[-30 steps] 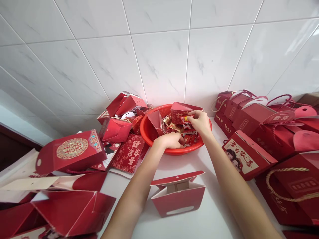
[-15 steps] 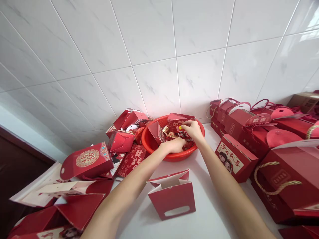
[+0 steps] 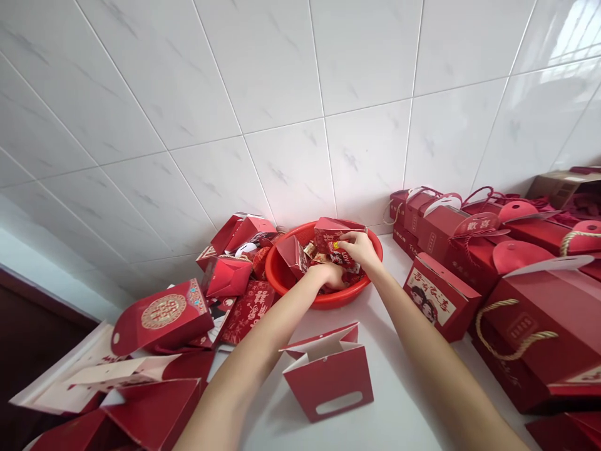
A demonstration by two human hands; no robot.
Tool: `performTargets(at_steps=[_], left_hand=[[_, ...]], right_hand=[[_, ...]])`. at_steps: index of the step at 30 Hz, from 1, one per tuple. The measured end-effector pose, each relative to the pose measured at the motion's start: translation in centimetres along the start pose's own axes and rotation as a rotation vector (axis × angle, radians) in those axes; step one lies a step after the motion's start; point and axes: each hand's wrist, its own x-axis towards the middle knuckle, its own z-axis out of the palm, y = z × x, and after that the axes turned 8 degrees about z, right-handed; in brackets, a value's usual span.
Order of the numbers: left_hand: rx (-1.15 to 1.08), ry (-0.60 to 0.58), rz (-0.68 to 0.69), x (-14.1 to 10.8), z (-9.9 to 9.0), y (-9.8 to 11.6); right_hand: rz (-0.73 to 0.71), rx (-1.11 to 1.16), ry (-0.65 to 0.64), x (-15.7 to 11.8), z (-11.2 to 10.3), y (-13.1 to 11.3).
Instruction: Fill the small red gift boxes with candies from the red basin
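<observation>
My right hand (image 3: 359, 247) is over the right side of a red plastic basket (image 3: 272, 275), thumb and fingers pinched on a small yellow-and-red wrapped candy (image 3: 336, 245). Lower in the same basket, my left hand (image 3: 330, 276) reaches among wrapped candies (image 3: 323, 257); its fingertips are hidden, so I cannot tell what they hold. Two red boxes stick up inside: a patterned one (image 3: 325, 233) behind the right hand and a tilted one (image 3: 292, 255) at the left. Between my forearms an open-topped red gift box (image 3: 331, 385) stands upright on the white tabletop (image 3: 399, 401).
Closed red gift boxes with rope handles (image 3: 521, 326) crowd the right side, beside a smaller box with a cartoon couple (image 3: 429, 297). Red boxes and bags (image 3: 162, 313) are heaped on the left. A white tiled wall (image 3: 282, 169) rises behind the basket.
The view has shifted slightly. My left hand has moved a little left within the basket. The right hand keeps its pinch near the patterned box.
</observation>
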Motion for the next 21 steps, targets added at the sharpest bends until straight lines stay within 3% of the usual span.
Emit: performTargets(at_steps=[6,11,14,18,21], left_hand=[[-0.062,-0.021,0.015,-1.4,-0.5,-0.8],[-0.42,0.274,0.253,-3.1,0.3,-2.6],[-0.617,0.409,0.297,-3.8,1.4,-3.5],[-0.616,0.57,0.352,-3.9,2.1,-3.7],[-0.546,0.613,0.377,-3.8,2.1,-3.4]], right_hand=[[0.003,-0.006,-0.017,0.1,0.1,0.1],[-0.013,-0.011,0.009,0.3,0.2,0.3],[-0.02,-0.031,0.004,0.4,0.2,0.3],[-0.034,-0.033,-0.025,0.3,0.1,0.2],[-0.022,-0.021,-0.047,0.0,0.1,0.0]])
